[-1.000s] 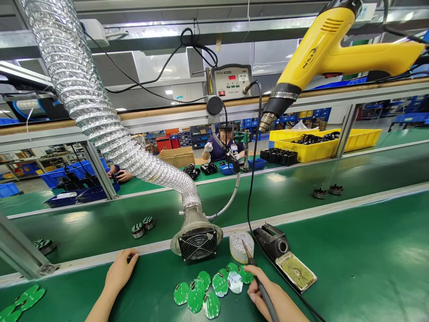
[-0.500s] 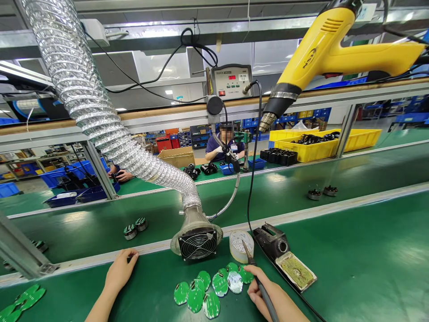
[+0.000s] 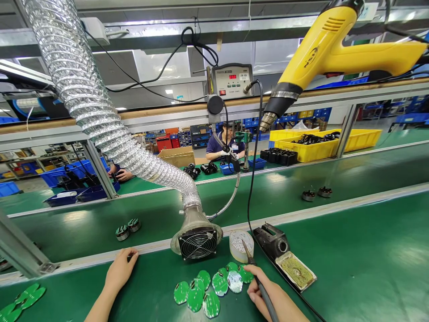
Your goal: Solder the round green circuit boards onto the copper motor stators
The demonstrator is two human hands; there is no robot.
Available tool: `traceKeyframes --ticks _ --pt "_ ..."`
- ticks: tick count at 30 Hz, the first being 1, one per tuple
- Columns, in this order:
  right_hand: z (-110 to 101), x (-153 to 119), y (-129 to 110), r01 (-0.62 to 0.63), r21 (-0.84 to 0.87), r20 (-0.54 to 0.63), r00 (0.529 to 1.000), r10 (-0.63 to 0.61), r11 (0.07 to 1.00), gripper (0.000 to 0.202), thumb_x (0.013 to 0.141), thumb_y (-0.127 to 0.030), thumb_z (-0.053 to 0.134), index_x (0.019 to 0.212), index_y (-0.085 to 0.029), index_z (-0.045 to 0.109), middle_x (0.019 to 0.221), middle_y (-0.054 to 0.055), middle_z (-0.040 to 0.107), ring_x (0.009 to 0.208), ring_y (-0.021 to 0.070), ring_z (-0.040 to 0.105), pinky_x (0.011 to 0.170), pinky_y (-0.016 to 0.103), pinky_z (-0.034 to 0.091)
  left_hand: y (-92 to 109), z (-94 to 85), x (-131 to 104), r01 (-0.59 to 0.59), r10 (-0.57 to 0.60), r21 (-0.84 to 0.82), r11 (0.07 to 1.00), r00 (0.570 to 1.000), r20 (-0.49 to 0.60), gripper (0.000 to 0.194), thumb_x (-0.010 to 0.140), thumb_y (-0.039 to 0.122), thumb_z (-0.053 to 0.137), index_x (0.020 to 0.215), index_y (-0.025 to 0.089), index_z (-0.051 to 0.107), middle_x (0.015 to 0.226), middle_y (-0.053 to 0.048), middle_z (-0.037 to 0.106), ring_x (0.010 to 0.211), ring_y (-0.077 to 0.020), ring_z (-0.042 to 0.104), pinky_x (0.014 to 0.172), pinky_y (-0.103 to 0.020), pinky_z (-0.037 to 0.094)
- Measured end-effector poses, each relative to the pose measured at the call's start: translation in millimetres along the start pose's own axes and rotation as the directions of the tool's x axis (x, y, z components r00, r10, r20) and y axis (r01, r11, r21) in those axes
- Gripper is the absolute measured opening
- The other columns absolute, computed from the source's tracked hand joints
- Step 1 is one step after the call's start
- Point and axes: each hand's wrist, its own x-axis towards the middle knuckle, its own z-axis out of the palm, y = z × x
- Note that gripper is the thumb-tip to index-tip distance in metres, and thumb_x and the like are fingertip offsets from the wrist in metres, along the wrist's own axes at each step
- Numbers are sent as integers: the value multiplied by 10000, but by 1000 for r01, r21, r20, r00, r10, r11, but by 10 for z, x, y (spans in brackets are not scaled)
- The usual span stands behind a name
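My right hand (image 3: 266, 290) is closed around a soldering iron (image 3: 263, 293), pen-like, its tip over a round white tub (image 3: 237, 246) of silvery grains or shavings. Just left of that hand, several round green circuit boards (image 3: 195, 298) lie loosely overlapping on the green bench. One board (image 3: 235, 281) among them shows a whitish face. My left hand (image 3: 121, 269) rests at the bench's back rail, fingers loosely bent and apart, holding nothing visible. To the right of the tub stands the iron's holder (image 3: 273, 239) with a yellowish sponge (image 3: 297, 269) in its tray.
A fume duct (image 3: 134, 156) ends in a fan (image 3: 198, 245) behind the boards. A yellow heat gun (image 3: 311, 53) hangs at upper right. More boards (image 3: 25, 298) lie far left. Motor parts (image 3: 128, 229) sit on the conveyor beyond the rail. A co-worker (image 3: 221, 145) sits opposite.
The motor parts on the conveyor have shifted left. Across the line, the co-worker's head and hands have moved slightly. Both my hands and the soldering iron stay in place.
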Motion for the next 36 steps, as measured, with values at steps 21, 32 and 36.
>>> traceKeyframes --ticks 21,32,36 --pt "27 4 108 16 -82 27 1000 -14 996 490 769 -204 550 1248 -192 648 788 29 746 685 167 704 689 227 562 -63 41 25 -3 3 -4 1000 1000 6 360 867 467 390 931 220 644 1060 -103 673 944 -265 680 799 -357 552" --pt "2 -2 57 2 -40 27 1000 -1 999 498 751 -216 571 1240 -179 662 777 22 745 675 150 694 683 209 562 -54 27 16 -14 14 -10 1000 1000 -13 326 863 446 413 902 223 648 1009 -86 675 918 -252 682 790 -340 553" --pt "9 -1 67 4 -15 -1 1000 -4 1000 477 750 -222 582 1215 -187 681 772 20 746 669 152 696 680 212 564 -46 29 20 -20 19 -11 1000 1000 -21 323 860 443 414 892 224 649 1003 -85 680 928 -254 679 793 -338 549"
